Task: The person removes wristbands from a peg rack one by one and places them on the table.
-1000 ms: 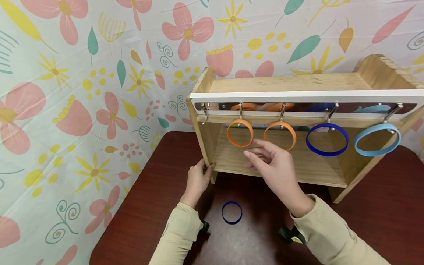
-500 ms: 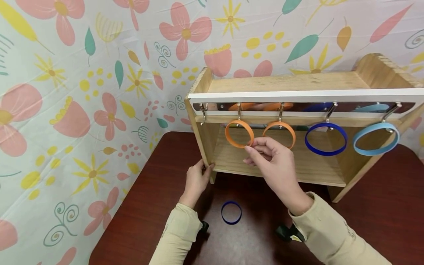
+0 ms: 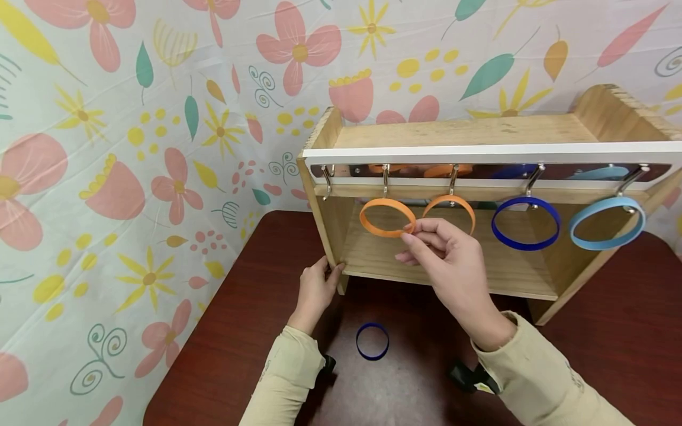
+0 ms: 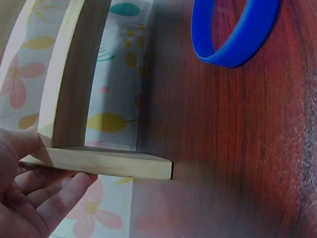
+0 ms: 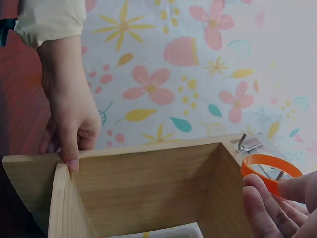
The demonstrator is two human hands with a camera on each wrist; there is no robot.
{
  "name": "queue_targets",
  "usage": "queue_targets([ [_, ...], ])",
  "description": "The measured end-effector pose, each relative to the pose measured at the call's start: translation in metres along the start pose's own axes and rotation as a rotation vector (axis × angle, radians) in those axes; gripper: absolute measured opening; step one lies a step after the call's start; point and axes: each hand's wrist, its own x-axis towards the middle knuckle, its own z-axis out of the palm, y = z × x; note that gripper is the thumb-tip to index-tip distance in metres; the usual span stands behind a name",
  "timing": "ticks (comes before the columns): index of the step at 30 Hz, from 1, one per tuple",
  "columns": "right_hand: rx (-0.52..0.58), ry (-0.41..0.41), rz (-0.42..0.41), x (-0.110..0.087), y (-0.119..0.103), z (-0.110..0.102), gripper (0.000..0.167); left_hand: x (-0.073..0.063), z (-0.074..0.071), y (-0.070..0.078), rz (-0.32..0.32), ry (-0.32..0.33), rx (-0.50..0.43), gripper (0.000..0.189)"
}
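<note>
Red-brown wooden counter [image 3: 234,331] bears one pale wooden shelf unit [image 3: 463,131], left grip [image 3: 315,290] holding its side edge. Right grip [image 3: 455,260] pinches a slim, round orange band [image 3: 380,232], tilted, at the second-left silver metal hook [image 3: 386,182]. Count: five bands (two orange, two dark blue [image 3: 524,245], one light blue [image 3: 607,243]), five hooks.

From here I'd call the rack [image 3: 469,131] bare, grained wood, rough along its side tops [image 3: 642,112], its white rail [image 3: 479,155] smooth and its metal strip [image 3: 412,172] mirror-shiny (it throws back the colours of the rings [image 3: 383,233]). Those rings look like smooth, low-sheen plastic or rubber, the hooks [image 3: 386,179] like polished metal. The tabletop [image 3: 229,355] is glossy dark wood grain; the backdrop [image 3: 205,89], creased cloth; the sleeves [image 3: 543,378], matt fabric.
</note>
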Motion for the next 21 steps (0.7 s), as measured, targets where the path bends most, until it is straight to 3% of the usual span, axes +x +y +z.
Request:
queue_targets([
  [10,0.008,-0.021,0.007,-0.009,-0.001,-0.003,0.014,0.001,0.000,0.000,-0.054,-0.036,-0.019,0.017],
  [21,-0.018,-0.076,0.016,-0.016,0.004,-0.008,0.013,0.001,0.000,-0.001,-0.072,-0.052,-0.054,0.017],
])
